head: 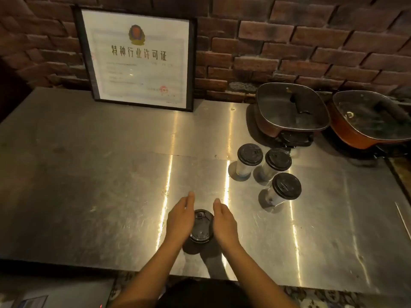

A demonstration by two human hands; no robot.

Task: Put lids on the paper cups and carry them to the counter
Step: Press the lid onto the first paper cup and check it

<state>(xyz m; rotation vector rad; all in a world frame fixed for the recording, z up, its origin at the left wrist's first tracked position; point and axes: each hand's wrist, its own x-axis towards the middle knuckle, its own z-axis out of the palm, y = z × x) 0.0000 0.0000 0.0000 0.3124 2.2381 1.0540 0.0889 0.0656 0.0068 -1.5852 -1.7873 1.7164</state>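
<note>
A paper cup with a black lid (201, 226) stands on the steel counter (111, 185) near its front edge. My left hand (180, 221) is at its left side and my right hand (223, 221) at its right, both with fingers stretched out and palms against the cup's sides. The cup's body is hidden under the lid and hands. Three more white paper cups with black lids stand upright to the right: one at the back left (249, 154), one at the back right (278, 160) and one nearer me (286, 186).
A framed certificate (138, 61) leans on the brick wall at the back. Two lidded electric pans (291, 107) (373, 121) sit at the back right. A thin stick (402, 218) lies near the right edge.
</note>
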